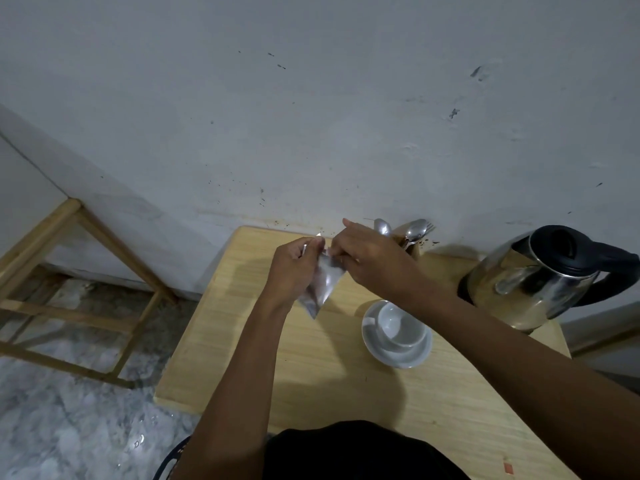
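Observation:
A small silver foil sachet (pixel 323 284) hangs in the air above the wooden table (pixel 242 341). My left hand (pixel 292 263) pinches its upper left edge. My right hand (pixel 363 254) pinches the top edge right beside it, index finger stretched out. The sachet's lower corner points down toward the table. To the right below stands a white cup (pixel 401 323) on a white saucer (pixel 398 355); the cup looks empty.
A steel electric kettle (pixel 540 282) with a black lid and handle stands at the table's right back corner. A holder with spoons and a fork (pixel 412 233) sits by the wall behind my right hand. A wooden frame (pixel 69 271) stands on the floor at left.

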Demonstrator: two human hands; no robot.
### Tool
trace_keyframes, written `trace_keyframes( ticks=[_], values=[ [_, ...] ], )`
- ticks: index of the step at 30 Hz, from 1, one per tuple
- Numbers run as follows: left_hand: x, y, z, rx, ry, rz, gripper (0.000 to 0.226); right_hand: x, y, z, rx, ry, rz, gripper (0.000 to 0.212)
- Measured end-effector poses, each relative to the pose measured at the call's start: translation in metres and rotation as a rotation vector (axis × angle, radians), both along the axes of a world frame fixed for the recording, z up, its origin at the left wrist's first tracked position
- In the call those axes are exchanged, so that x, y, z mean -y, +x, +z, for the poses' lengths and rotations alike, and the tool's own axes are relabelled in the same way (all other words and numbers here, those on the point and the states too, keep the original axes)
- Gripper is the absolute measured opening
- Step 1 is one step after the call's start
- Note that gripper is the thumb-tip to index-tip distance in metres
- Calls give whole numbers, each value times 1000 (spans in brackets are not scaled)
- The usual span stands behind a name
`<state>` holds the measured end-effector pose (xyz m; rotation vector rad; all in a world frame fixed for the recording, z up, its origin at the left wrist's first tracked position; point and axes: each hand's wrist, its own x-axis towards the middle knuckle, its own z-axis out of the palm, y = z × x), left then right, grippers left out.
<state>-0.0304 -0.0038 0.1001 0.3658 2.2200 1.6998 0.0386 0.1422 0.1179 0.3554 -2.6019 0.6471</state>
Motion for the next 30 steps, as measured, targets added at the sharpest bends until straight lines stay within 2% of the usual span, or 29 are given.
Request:
trace_keyframes(
  ticks=[2,4,6,13,19,21,24,26,30],
  values=[
    [4,-5,-4,-7,-6,46,33,2,3,-6,-52,25,24,25],
    [10,-8,-8,-5,-12,35,34,0,7,-12,-100,-18,5,19],
    [16,-11,-12,-15,-18,40,34,-3,12,-16,-135,-143,-46,4],
    [12,-7,-20,-33,34,120,32,7,35,-28,-97,-471,-133,8],
    [15,-9,-34,42,53,217,29,9,59,-32,-85,-679,-367,8],
    [22,-13,-36,57,52,215,29,6,65,-32,18,-798,-454,10],
    [26,-15,-35,75,61,167,29,0,62,-35,309,-947,-505,2],
    [28,-13,-34,88,66,162,26,3,52,-41,493,-1061,-525,12],
    [35,-7,-40,105,26,159,22,17,25,-58,623,-957,-561,8]
  ],
)
